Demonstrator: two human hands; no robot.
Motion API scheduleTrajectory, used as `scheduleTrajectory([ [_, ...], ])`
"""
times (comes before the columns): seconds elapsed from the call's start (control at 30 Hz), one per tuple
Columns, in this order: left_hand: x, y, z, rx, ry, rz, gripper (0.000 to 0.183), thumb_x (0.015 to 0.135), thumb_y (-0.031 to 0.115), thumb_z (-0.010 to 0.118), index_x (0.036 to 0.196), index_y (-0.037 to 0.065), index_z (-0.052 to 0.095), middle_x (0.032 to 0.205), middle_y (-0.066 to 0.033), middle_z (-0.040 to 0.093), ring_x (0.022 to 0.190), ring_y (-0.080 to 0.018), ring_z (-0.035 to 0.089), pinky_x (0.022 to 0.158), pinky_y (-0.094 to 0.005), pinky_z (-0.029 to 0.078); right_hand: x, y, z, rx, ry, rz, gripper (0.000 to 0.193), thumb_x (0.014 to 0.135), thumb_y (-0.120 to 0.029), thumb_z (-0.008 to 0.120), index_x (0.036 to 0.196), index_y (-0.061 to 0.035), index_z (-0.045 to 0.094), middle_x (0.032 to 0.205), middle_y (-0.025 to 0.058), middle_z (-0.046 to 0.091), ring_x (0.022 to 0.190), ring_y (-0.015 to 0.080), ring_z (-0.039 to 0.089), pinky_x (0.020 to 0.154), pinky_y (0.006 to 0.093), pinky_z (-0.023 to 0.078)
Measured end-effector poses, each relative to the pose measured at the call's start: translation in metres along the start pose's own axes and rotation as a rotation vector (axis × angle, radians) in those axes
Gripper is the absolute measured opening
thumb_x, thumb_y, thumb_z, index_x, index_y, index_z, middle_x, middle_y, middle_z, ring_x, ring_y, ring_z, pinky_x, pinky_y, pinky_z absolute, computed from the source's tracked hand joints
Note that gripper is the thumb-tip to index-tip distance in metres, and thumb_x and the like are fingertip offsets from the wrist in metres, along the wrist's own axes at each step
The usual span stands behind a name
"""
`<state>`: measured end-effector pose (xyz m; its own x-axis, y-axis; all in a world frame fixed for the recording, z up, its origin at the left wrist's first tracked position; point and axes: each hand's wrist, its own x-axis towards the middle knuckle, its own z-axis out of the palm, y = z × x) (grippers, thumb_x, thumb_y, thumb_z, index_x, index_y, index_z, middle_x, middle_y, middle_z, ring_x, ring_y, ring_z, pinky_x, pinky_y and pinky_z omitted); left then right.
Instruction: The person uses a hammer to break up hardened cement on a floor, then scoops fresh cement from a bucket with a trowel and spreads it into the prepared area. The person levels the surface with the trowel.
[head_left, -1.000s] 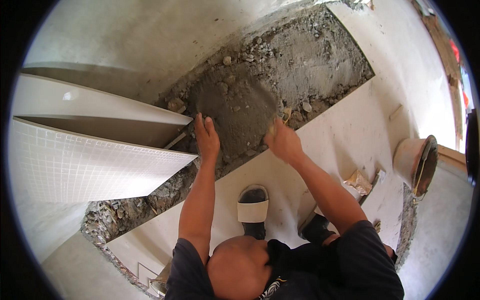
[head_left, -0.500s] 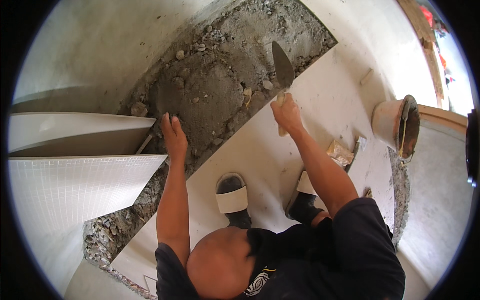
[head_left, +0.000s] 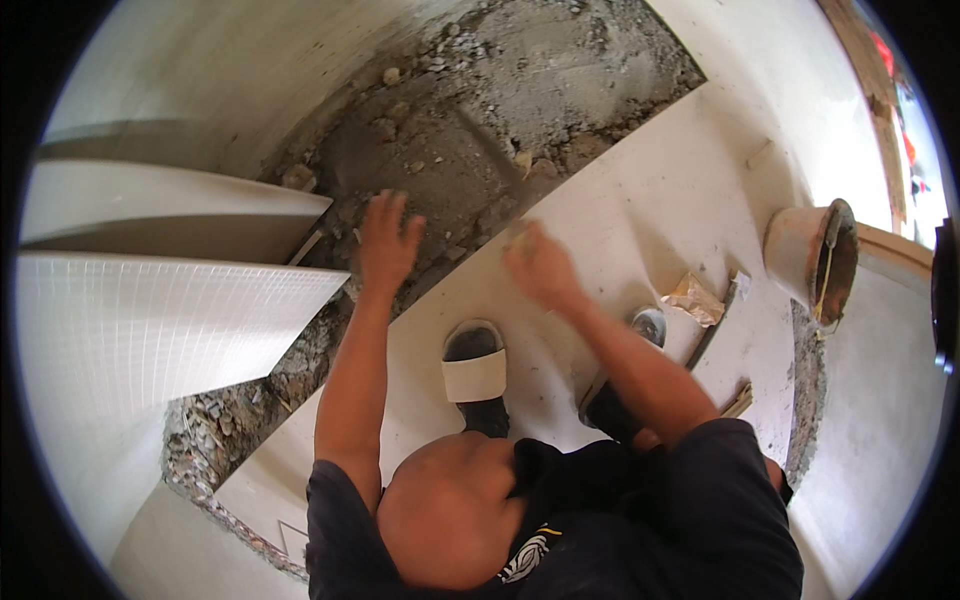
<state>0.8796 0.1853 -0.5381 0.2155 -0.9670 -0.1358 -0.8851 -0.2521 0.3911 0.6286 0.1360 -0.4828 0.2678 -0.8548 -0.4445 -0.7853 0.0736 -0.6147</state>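
Observation:
My right hand (head_left: 542, 268) is closed round the handle of a pointed trowel (head_left: 522, 236), just over the edge of the pale laid tiles (head_left: 480, 285). The trowel is smeared by motion; its blade reaches out over the rough grey mortar bed (head_left: 410, 150). Over the near left part of that bed is my left hand (head_left: 388, 245), fingers apart and holding nothing. Close to its left, two large tiles stand on edge: a plain one (head_left: 170, 190) behind, and one with a grid-patterned back (head_left: 180, 325) in front.
A mortar-stained bucket (head_left: 797, 250) lies tipped at the right. Near my right foot are a crumpled brown wrapper (head_left: 693, 299) and a dark strip (head_left: 712, 325). Broken rubble (head_left: 215, 435) fills the gap at the lower left. Walls curve round the bed.
My right hand has drawn back toward me and left, and the trowel blade has swung left over the mortar. My left hand has shifted slightly right, its fingers spreading.

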Motion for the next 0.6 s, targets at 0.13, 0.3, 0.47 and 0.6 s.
scheduleTrajectory([
  [0.13,-0.016,0.018,0.023,0.127,-0.200,0.086,0.052,0.096,0.047,0.050,0.142,0.022,0.043,0.154,-0.0116,0.025,0.143,-0.0303,0.022,0.113,-0.0536,0.022,0.033,0.010,-0.076,-0.137,-0.092,-0.085,0.048,0.082,-0.032,0.059,0.116,0.0007,0.048,0.087,0.0265,0.065,0.085,0.0441,0.062,0.077,0.0522,0.048],
  [0.3,-0.015,0.022,0.029,0.215,-0.326,0.209,0.048,0.099,0.049,0.041,0.143,0.033,0.040,0.156,-0.0057,0.021,0.145,-0.0273,0.017,0.116,-0.0536,0.017,0.029,0.005,-0.160,-0.374,-0.165,-0.190,0.040,0.081,-0.029,0.059,0.109,-0.0015,0.050,0.088,0.0259,0.065,0.085,0.0436,0.062,0.078,0.0515,0.047],
  [0.47,-0.014,0.024,0.017,0.272,-0.443,0.221,0.050,0.101,0.051,0.029,0.145,0.030,0.039,0.157,-0.0032,0.018,0.145,-0.0262,0.016,0.117,-0.0528,0.016,0.011,-0.021,-0.221,-0.481,-0.095,-0.191,0.038,0.082,-0.028,0.059,0.111,-0.0032,0.051,0.087,0.0241,0.064,0.084,0.0420,0.062,0.078,0.0495,0.047],
  [0.6,-0.006,0.030,0.013,0.313,-0.440,0.213,0.055,0.101,0.051,0.027,0.146,0.020,0.036,0.157,-0.0058,0.020,0.144,-0.0266,0.019,0.117,-0.0553,0.014,0.005,-0.056,-0.240,-0.529,-0.052,-0.187,0.040,0.083,-0.028,0.061,0.113,-0.0033,0.052,0.088,0.0237,0.063,0.084,0.0414,0.062,0.076,0.0474,0.047],
])
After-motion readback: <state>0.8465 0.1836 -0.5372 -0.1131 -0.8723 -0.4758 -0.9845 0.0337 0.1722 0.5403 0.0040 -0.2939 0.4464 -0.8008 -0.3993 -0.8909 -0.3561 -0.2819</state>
